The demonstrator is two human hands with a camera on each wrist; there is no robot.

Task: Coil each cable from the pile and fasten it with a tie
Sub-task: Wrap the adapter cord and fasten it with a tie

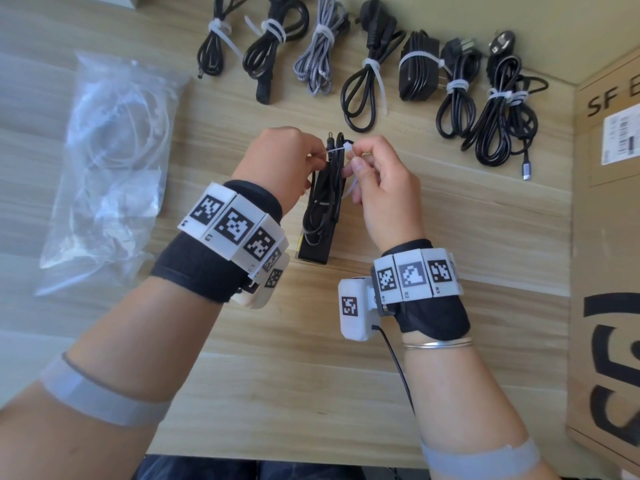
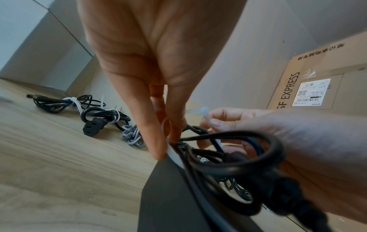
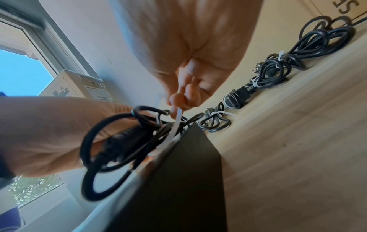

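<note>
Both hands hover raised above the surface's middle. The left hand [image 1: 277, 161] grasps the coiled cable [image 1: 323, 199] against its adapter. The right hand [image 1: 377, 181] pinches the white tie [image 1: 341, 148] around them.

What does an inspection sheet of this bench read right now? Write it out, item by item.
Surface: light wooden table, in daylight.
Job's things: black power adapter with coiled cable held up off the table; white cable tie looped round the coil, tail not yet pulled tight as far as can be seen.
Clutter: clear bag of spare ties at the left.
Grippers: left hand grips the coil and tie; right hand pinches the tie tail.
Cables: seven tied bundles in a row at the far edge, one of them grey braided.
Surroundings: cardboard box at the right; wall behind; window in the right wrist view.
</note>
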